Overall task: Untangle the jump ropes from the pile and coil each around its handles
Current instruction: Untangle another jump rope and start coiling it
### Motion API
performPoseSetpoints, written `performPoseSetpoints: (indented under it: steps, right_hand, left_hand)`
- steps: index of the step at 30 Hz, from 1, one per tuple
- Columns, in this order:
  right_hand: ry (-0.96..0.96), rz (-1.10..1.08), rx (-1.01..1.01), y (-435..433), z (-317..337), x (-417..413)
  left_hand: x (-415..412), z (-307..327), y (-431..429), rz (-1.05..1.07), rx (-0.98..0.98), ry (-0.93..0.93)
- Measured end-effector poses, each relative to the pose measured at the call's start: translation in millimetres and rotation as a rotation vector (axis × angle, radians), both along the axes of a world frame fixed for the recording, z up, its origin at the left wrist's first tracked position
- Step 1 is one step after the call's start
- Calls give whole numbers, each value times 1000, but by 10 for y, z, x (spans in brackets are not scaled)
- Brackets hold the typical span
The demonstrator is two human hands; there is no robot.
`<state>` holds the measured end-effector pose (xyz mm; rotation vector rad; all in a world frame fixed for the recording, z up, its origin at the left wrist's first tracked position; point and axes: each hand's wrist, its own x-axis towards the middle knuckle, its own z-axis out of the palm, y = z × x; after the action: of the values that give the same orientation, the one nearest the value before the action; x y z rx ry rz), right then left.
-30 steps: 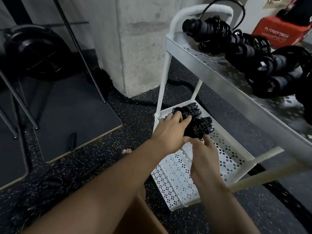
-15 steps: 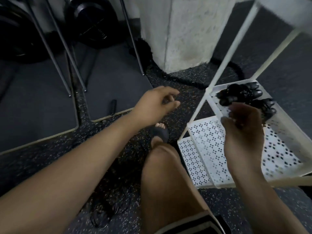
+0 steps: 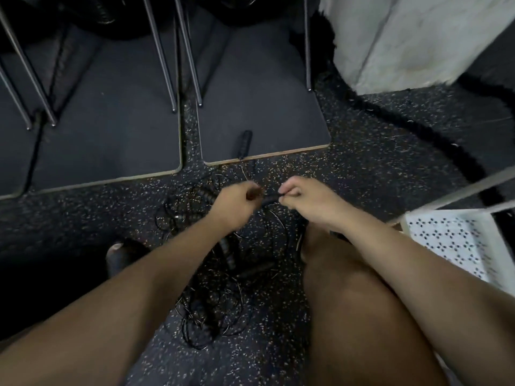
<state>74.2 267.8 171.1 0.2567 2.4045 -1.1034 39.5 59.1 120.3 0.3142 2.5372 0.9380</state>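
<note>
the fingers (image 3: 289,190) of the right hand (image 3: 306,201) are curling tight and pinching one end of a short black jump rope handle (image 3: 269,201), which is hanging just above the floor between the two hands. the fingers (image 3: 250,188) of the left hand (image 3: 235,203) are curling in around the handle's other end, though blur is hiding exactly how they are gripping it. both hands are sitting close together with knuckles up, and both forearms are reaching in from the bottom of the view. thin black cords are looping on the floor right below the hands and running into the tangled pile of jump ropes (image 3: 207,305), which is lying on the speckled rubber floor (image 3: 362,176) under the left forearm, beside the person's bare knee (image 3: 348,274). beyond the hands, a loose black handle (image 3: 245,142) is lying at the near edge of a black mat (image 3: 259,93). a white perforated cart shelf (image 3: 446,238) is standing at the right. farther back, a thick black battle rope (image 3: 418,129) is snaking across the floor past a concrete pillar (image 3: 418,37).
</note>
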Motion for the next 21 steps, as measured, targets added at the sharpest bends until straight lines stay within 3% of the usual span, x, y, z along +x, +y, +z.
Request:
performPoseSetpoints:
  steps: [7,11,16,21]
  right_hand:
    - [-169,268,203,-16,-1363,-499]
    - [-145,278,311,74,-2099,-749]
    - [3,450,548,73,-2806,-980]
    - [95,585,666,-43,-3399,-1171]
  left_hand:
    - [184,-1440,-12,48,-88,-157]
    - [-44,-2046,46,114,-92,-195]
    - [-362,-2617,83,133,-141,-83]
    - [-608,-3047,162,-3,-281,-49]
